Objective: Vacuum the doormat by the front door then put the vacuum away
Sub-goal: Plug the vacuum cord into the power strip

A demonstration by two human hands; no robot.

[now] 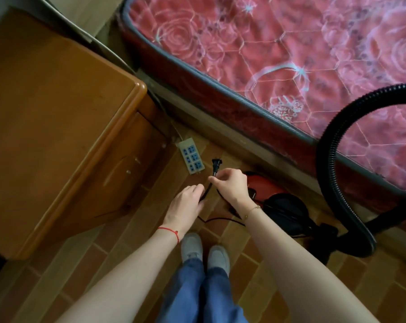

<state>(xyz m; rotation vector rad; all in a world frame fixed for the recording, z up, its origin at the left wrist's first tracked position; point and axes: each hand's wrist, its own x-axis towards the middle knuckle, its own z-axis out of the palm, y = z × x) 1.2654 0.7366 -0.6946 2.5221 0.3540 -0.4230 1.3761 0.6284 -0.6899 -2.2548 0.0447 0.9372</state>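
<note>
A red and black canister vacuum (279, 206) sits on the floor beside the bed, partly hidden by my right forearm. Its black ribbed hose (325, 145) loops up over the mattress edge and back down to the floor at the right. My right hand (230, 186) pinches the vacuum's black power cord just below the plug (216, 165), which hangs free above the floor. My left hand (185, 202) grips the same cord (220, 220) a little lower. A white power strip (190, 158) lies on the floor just left of the plug, with nothing plugged in. No doormat is in view.
A wooden bedside cabinet (57, 127) with drawers stands at the left. A bed with a red rose-patterned mattress (290, 50) fills the top right. I stand on a brown brick-pattern floor (118, 257) in the narrow gap between them, grey shoes below my hands.
</note>
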